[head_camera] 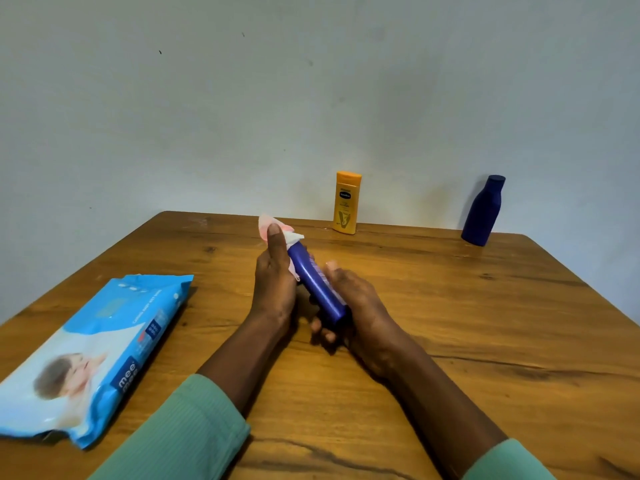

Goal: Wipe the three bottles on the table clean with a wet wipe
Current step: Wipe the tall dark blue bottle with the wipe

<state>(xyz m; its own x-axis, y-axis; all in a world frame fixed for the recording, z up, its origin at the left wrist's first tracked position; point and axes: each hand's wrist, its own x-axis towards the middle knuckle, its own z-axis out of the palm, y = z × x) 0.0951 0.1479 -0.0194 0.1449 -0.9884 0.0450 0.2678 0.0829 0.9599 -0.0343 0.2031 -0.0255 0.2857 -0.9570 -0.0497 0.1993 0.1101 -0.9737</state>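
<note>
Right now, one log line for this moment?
left hand: holds wet wipe on slim blue bottle top | right hand: grips its base | yellow bottle, dark blue bottle: upright, far edge, untouched | wipes pack: left

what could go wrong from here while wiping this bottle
1. The right hand grips the held bottle only at its lower end, tilted over the table; wet from the wet wipe, it might slip.
2. The left hand bunches the wipe near the top, so the part under the right hand may be missed.
3. The yellow bottle and dark blue bottle stand near the far edge; a careless reach could topple them.
</note>
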